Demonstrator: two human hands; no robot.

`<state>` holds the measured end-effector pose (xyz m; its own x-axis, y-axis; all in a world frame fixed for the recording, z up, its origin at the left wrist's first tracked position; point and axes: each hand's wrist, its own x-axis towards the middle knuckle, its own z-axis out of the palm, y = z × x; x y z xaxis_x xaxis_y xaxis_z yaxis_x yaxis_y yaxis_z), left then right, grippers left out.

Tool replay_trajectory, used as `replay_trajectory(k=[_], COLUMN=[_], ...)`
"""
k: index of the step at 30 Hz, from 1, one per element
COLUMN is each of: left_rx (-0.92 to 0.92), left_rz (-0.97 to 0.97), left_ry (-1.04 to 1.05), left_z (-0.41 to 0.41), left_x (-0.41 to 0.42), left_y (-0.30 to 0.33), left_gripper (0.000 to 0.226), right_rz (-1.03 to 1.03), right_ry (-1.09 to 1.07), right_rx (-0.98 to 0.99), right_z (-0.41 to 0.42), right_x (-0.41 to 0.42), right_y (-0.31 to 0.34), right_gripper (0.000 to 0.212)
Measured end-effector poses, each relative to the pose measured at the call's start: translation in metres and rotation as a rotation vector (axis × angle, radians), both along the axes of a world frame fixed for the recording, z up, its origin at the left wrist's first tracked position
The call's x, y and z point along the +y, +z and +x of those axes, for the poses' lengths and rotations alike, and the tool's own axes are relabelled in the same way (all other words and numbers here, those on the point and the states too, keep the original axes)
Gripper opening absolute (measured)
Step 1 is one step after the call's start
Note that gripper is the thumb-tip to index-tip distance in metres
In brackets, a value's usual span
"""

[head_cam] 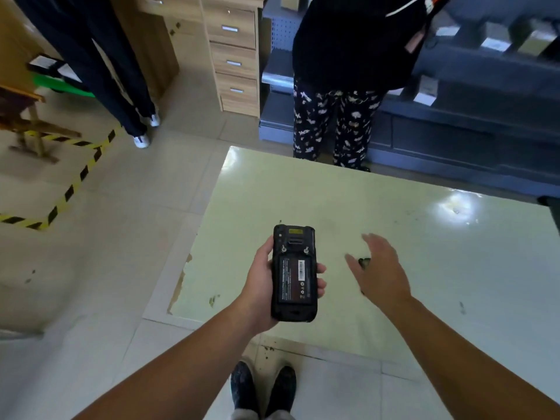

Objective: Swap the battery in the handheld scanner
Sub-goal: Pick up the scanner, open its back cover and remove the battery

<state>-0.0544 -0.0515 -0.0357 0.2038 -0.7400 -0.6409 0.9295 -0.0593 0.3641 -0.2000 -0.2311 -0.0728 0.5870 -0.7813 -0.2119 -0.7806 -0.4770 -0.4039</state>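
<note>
Two bare forearms reach out over the glossy pale-green table (pixel 333 201): the left hand (pixel 260 286) clasps the black rectangular handheld scanner (pixel 294 272) back-up, while the right hand (pixel 383 268) hovers beside it, fingers spread, holding nothing. A dark labelled battery (pixel 292 280) sits exposed in the scanner's rear bay.

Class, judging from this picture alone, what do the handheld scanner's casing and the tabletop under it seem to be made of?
Handheld scanner: probably matte black plastic, perhaps rubberised at the corners; it shows dull, soft highlights and moulded edges.
Table: a pale green glossy sheet, possibly laminate or painted board; it mirrors the lamp glare, and the coating is chipped brown at the left edge.
</note>
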Motion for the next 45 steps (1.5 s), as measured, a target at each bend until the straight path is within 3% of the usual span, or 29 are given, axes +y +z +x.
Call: replay_trajectory(k=[2,3,6,9,12,20,24,28,30,33,35,38,45], left_rx=[-0.022,-0.035,-0.044,-0.05,-0.057,-0.057,-0.071,-0.084,-0.103,-0.144,-0.167,-0.207,-0.225], left_rz=[0.038,0.058,0.087,0.11,0.114,0.107,0.076,0.055,0.046,0.04,0.04,0.045,0.049], left_ry=[0.01,0.009,0.005,0.003,-0.004,0.004,0.008,0.01,0.022,0.029,0.012,-0.019,-0.064], left_z=[0.0,-0.001,-0.006,-0.011,-0.014,-0.023,-0.028,-0.029,-0.03,-0.03,-0.029,-0.029,-0.031], left_x=[0.003,0.005,0.011,0.015,0.016,0.017,0.016,0.014,0.013,0.012,0.011,0.009,-0.002], left_y=[0.007,0.012,0.023,0.032,0.041,0.044,0.041,0.041,0.04,0.037,0.035,0.034,0.024], left_gripper=[0.073,0.071,0.069,0.069,0.069,0.067,0.068,0.072,0.072,0.074,0.077,0.076,0.065], right_rz=[-0.074,-0.118,-0.2,-0.232,-0.26,-0.751,-0.756,-0.676,-0.472,-0.075,0.053,0.181,0.197], right_ry=[0.277,0.453,0.847,0.904,0.904,1.176,1.107,1.051,0.903,0.509,0.324,0.194,0.232], right_rx=[-0.347,-0.403,-0.238,-0.086,-0.059,0.027,-0.171,-0.176,-0.207,-0.276,-0.298,-0.205,0.137], right_z=[0.01,0.012,0.011,0.009,0.008,-0.002,-0.004,-0.01,-0.01,-0.001,0.006,0.013,0.029], right_x=[0.028,0.043,0.077,0.086,0.087,0.089,0.083,0.088,0.094,0.107,0.112,0.116,0.111], right_y=[0.046,0.067,0.108,0.129,0.142,0.141,0.15,0.157,0.159,0.166,0.169,0.174,0.174], right_gripper=[0.058,0.06,0.074,0.076,0.075,0.056,0.051,0.039,0.038,0.029,0.025,0.036,0.059])
